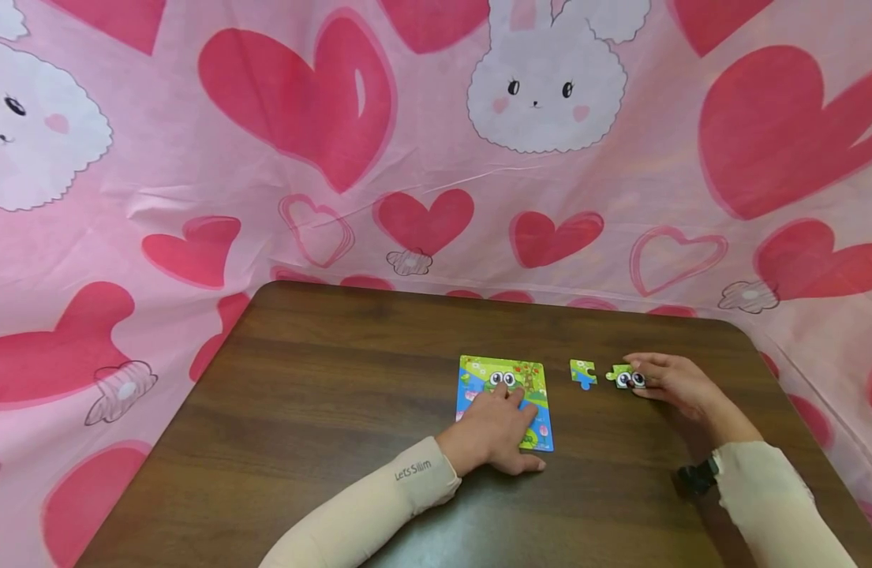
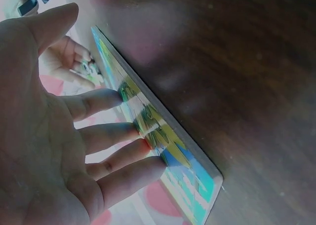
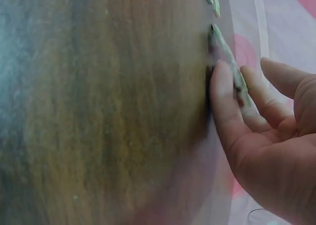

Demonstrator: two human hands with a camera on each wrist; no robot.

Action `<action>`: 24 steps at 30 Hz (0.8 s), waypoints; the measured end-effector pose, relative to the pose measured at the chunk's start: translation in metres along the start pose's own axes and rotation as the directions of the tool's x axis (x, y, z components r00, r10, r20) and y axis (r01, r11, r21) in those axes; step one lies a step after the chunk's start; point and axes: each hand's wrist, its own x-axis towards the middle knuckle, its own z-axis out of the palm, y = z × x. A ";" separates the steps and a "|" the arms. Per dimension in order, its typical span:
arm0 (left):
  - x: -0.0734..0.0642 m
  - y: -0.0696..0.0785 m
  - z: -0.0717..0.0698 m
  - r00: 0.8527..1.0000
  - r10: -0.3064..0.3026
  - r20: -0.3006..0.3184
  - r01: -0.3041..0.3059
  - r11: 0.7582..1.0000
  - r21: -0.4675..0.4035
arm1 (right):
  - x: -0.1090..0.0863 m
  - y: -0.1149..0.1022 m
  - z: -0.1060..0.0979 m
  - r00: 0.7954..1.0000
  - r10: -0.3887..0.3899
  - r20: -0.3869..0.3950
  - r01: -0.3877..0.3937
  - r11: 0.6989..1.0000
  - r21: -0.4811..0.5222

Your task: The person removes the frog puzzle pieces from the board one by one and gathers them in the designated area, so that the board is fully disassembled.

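On the dark wooden table lies a square picture puzzle [image 1: 537,386], green and blue with a big-eyed frog face. My left hand [image 1: 498,426] rests on it from the near side, fingers extended and the thumb apart. In the left wrist view those fingertips [image 2: 129,130] touch the puzzle's surface. To the right, my right hand [image 1: 680,384] holds a green puzzle piece [image 1: 623,377] with two printed eyes by its right side. The right wrist view shows that piece [image 3: 226,52] edge-on and tilted between the fingers. A second puzzle piece [image 1: 581,372], green and blue, lies between the puzzle and the held piece.
The brown table [image 1: 322,442] has rounded far corners. Behind it and along both sides hangs a pink cloth [image 1: 436,173] printed with hearts and rabbits. A dark band [image 1: 698,476] sits at my right wrist.
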 end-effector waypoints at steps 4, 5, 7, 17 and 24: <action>0.000 0.000 0.000 1.000 -0.001 -0.004 0.001 1.000 0.005 | -0.003 -0.005 0.007 0.999 -0.009 -0.044 0.005 0.996 -0.087; 0.000 0.000 0.000 1.000 -0.001 -0.005 0.001 1.000 0.005 | -0.004 -0.006 0.008 0.999 -0.014 -0.049 0.009 0.995 -0.104; 0.000 0.000 0.000 1.000 -0.002 -0.008 0.002 1.000 0.003 | -0.006 -0.009 0.011 0.998 -0.018 -0.058 0.011 0.992 -0.125; -0.001 0.000 0.000 1.000 0.002 -0.002 -0.002 1.000 -0.009 | -0.013 -0.017 0.014 0.997 -0.014 -0.077 -0.011 0.949 -0.315; -0.001 0.000 0.000 1.000 0.002 -0.006 -0.002 1.000 -0.002 | -0.016 -0.024 0.014 0.997 -0.014 -0.075 -0.016 0.918 -0.397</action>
